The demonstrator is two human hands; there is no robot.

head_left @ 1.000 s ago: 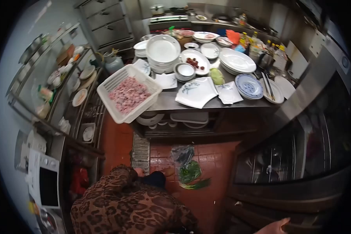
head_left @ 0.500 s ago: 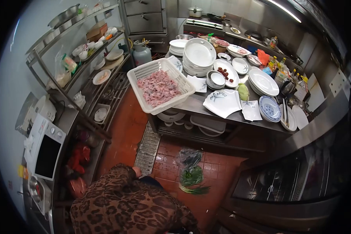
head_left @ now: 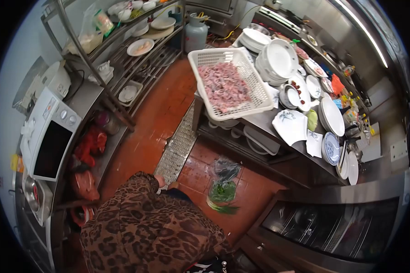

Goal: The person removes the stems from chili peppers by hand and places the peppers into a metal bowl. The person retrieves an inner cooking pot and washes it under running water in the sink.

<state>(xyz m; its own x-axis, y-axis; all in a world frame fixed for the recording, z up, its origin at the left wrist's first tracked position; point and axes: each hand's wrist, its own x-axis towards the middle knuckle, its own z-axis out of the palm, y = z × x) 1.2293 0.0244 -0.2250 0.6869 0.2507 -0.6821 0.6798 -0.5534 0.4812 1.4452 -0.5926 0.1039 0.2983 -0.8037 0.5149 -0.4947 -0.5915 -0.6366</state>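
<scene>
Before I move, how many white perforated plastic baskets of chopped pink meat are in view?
1. The white perforated plastic basket, holding chopped pink meat, is at the left end of the stainless-steel table. Others could be hidden from this view.

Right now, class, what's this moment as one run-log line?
left hand: partly visible, grip unclear | greens: on floor | white basket: at counter corner, holding pinkish pieces
</scene>
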